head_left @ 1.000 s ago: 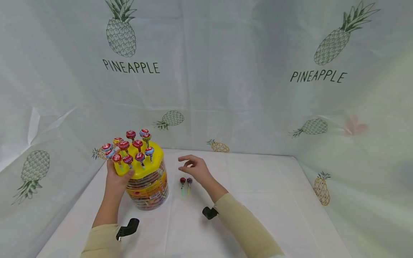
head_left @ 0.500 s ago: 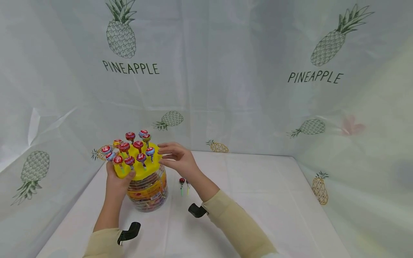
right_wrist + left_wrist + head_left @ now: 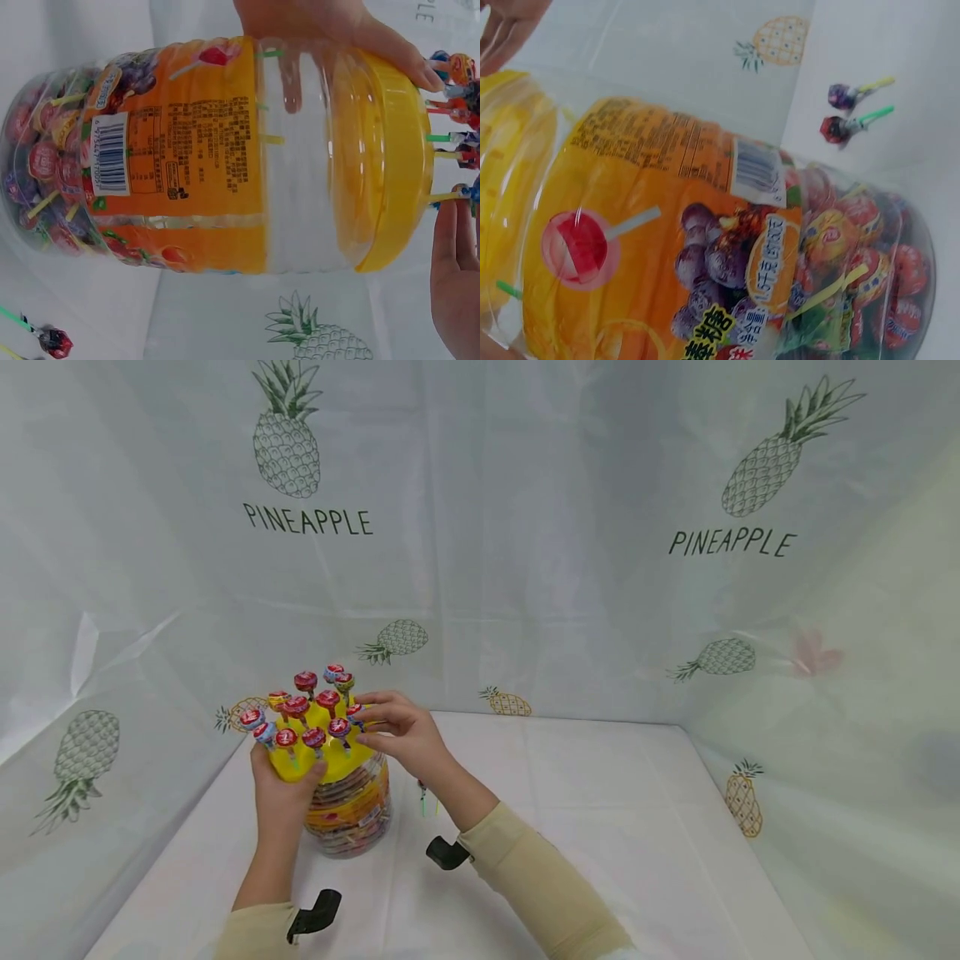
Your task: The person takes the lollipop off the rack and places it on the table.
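The lollipop jar (image 3: 347,806) stands at lower left of the head view on the white table (image 3: 600,827), its yellow lid (image 3: 318,752) studded with upright lollipops (image 3: 313,739). The left hand (image 3: 283,789) grips the lid's near edge, fingers curled round it, as it did half a second ago. The right hand (image 3: 401,733) has moved further left onto the lid, fingers narrowed at a lollipop on its right rim; whether they pinch it cannot be told. Two loose lollipops (image 3: 845,112) lie on the table just right of the jar, now mostly hidden behind the right forearm.
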A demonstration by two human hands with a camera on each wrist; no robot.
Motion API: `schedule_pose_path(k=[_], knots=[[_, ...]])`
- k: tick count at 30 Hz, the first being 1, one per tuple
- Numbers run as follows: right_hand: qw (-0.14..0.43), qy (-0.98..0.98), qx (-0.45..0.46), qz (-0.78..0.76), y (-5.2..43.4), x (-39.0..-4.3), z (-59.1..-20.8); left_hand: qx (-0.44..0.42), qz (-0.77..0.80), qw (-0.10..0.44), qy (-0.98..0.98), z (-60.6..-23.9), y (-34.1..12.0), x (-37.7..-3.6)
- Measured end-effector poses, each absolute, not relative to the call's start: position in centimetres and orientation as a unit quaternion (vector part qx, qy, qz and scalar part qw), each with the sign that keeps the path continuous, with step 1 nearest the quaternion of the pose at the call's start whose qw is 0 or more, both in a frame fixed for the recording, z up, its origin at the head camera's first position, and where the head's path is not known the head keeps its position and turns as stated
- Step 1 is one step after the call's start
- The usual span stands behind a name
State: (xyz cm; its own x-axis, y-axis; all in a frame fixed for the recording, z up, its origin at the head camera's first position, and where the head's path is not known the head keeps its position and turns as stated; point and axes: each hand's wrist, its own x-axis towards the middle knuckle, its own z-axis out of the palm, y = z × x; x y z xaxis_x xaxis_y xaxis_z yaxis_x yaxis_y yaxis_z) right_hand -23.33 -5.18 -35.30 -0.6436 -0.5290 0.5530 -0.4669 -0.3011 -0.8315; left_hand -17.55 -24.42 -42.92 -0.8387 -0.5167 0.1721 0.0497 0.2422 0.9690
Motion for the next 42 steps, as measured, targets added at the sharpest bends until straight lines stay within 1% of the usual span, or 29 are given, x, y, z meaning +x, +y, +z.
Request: schedule_pose_path(k=[6, 14, 19, 23, 29, 34, 42], knots=[[0.023, 0.608, -0.405, -0.683, -5.2, -23.2, -35.4, 0.149, -0.586, 0.274, -0.748, -43.0, -23.4, -17.1], [0.012, 0.589, -0.388, -0.709, -5.7, -24.7, -36.7, 0.159, -0.583, 0.308, -0.735, -43.3, -22.6, -16.8], [0.012, 0.571, -0.36, -0.738, -4.8, -25.1, -36.7, 0.149, -0.577, 0.344, -0.725, -43.6, -21.9, -16.7], [0.025, 0.559, -0.328, -0.761, -3.4, -25.4, -37.4, 0.146, -0.567, 0.366, -0.723, -43.7, -21.6, -16.6], [0.042, 0.586, -0.266, -0.764, -1.3, -26.2, -39.7, 0.144, -0.56, 0.379, -0.723, -43.6, -21.6, -16.5], [0.062, 0.608, -0.216, -0.761, 0.0, -26.6, -42.4, 0.143, -0.562, 0.373, -0.724, -43.6, -21.7, -16.5], [0.08, 0.61, -0.162, -0.771, 1.8, -27.5, -46.6, 0.143, -0.561, 0.368, -0.728, -43.8, -21.8, -16.6]])
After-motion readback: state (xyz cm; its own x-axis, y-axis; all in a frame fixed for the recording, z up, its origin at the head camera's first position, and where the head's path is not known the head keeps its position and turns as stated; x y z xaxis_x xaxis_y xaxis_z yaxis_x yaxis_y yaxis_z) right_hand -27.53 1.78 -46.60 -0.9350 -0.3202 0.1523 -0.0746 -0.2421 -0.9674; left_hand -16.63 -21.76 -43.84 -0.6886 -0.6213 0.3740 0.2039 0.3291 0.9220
